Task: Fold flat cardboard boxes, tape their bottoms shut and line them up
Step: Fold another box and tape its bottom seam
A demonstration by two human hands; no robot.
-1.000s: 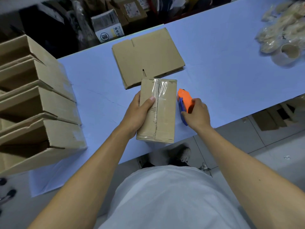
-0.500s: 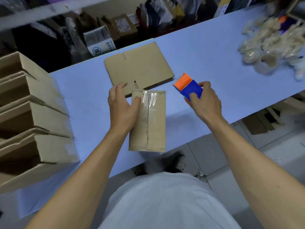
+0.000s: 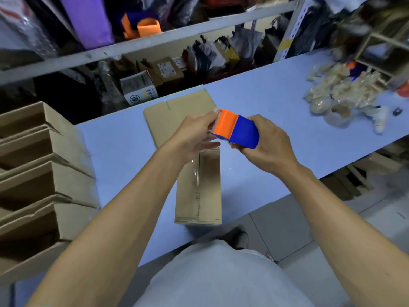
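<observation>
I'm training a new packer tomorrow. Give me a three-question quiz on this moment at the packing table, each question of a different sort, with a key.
1. True or false: the right hand grips the tape dispenser.
2. Multiple choice: the taped box is
A. lifted in the left hand
B. resting on the table with neither hand gripping it
C. stacked on the folded boxes at the left
3. Fill in: the flat cardboard lies on the table ____ the taped box.

Key:
1. True
2. B
3. Beyond, on the far side from the person
</observation>
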